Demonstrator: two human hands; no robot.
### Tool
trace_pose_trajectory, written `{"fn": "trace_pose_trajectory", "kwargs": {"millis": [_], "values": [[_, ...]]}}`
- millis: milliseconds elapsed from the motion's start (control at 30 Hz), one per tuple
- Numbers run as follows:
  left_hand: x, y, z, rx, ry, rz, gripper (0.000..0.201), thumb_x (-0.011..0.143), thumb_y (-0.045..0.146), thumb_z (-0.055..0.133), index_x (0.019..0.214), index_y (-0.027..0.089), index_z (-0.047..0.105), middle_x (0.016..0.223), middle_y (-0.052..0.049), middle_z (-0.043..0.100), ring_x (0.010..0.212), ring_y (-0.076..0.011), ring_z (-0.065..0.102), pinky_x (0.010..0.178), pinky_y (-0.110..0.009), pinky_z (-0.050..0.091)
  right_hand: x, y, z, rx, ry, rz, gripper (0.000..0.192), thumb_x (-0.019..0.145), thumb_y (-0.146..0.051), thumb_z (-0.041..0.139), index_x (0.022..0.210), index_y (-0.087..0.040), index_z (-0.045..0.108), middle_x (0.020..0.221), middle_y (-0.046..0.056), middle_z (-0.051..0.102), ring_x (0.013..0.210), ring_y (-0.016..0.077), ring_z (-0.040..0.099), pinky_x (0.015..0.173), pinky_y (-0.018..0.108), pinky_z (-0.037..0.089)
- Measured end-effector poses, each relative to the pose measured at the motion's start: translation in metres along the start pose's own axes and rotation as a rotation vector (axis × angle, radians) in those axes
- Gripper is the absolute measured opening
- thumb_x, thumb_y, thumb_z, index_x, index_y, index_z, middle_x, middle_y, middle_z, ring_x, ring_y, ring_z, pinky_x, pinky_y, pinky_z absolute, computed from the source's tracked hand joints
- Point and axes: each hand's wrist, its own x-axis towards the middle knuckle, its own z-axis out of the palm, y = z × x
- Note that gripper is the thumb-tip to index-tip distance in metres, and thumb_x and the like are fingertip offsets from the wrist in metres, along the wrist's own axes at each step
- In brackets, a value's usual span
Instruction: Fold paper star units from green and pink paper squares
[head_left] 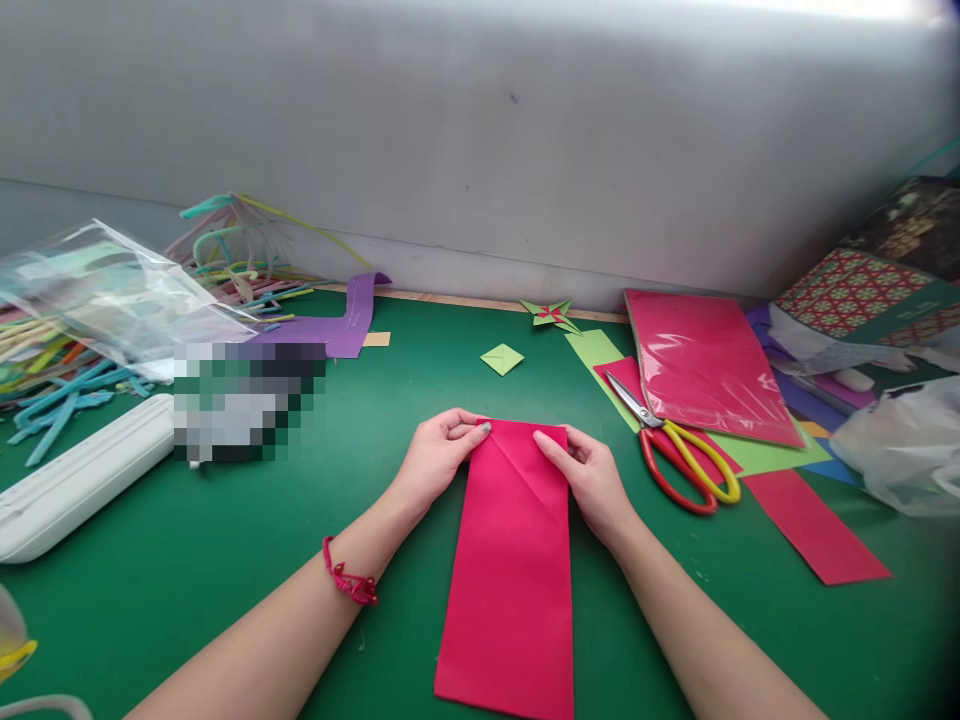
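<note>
A long red sheet of paper point(510, 580) lies lengthwise in front of me, with a diagonal crease near its far end. My left hand point(442, 455) pinches its far left corner between thumb and fingers. At the far right corner, my right hand point(589, 470) grips the edge, thumb on top and fingers mostly hidden beneath. Beyond the sheet sits a small folded light-green paper square point(502, 359). Farther back rests a green and red folded paper star point(551, 314). To the right, scissors point(686, 455) with one red and one yellow handle lie with blades slightly apart.
On the right are a wrapped pack of red paper point(709, 365), a red paper strip point(817, 525) and a clear plastic bag point(911, 440). Leftward lie a white elongated case point(86, 475), a blurred-out object point(247, 400), purple paper point(352, 320) and a heap of colored pipe cleaners point(67, 390).
</note>
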Motion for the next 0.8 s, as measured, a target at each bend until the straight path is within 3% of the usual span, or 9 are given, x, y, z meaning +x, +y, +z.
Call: {"fn": "trace_pose_trajectory", "kwargs": {"millis": [533,600,733,800], "values": [[-0.002,0.0,0.001,-0.002,0.052,0.01,0.021,0.064,0.033,0.066,0.074,0.016,0.059,0.058,0.003,0.06,0.052,-0.0085,0.052,0.052,-0.018,0.039,0.004,0.007,-0.001,-0.036,0.065,-0.025,0.027,0.063,-0.044,0.064,0.067,-0.018,0.057,0.06,0.0,0.06,0.053,0.0143,0.055,0.046,0.023,0.043],[-0.002,0.0,0.001,0.002,0.058,0.011,0.021,0.064,0.033,0.066,0.075,0.016,0.059,0.059,0.002,0.061,0.053,-0.0091,0.053,0.052,-0.019,0.04,0.003,0.005,-0.001,-0.028,0.062,-0.019,0.026,0.064,-0.043,0.064,0.065,-0.018,0.056,0.055,-0.001,0.056,0.045,0.0107,0.049,0.041,0.021,0.038],[-0.003,0.003,0.001,-0.017,0.057,-0.003,0.022,0.062,0.032,0.067,0.073,0.015,0.059,0.056,0.003,0.061,0.052,-0.0088,0.053,0.052,-0.018,0.039,0.002,0.003,-0.002,-0.03,0.076,-0.034,0.027,0.068,-0.042,0.061,0.061,-0.018,0.051,0.04,-0.008,0.035,0.03,0.0036,0.026,0.029,0.018,0.017],[-0.003,0.003,0.001,-0.026,0.047,-0.011,0.022,0.062,0.032,0.068,0.072,0.015,0.059,0.056,0.003,0.061,0.051,-0.009,0.053,0.051,-0.018,0.039,0.003,0.004,-0.004,-0.044,0.079,-0.045,0.027,0.07,-0.042,0.06,0.061,-0.018,0.05,0.039,-0.009,0.031,0.029,0.0033,0.022,0.028,0.019,0.014]]}}
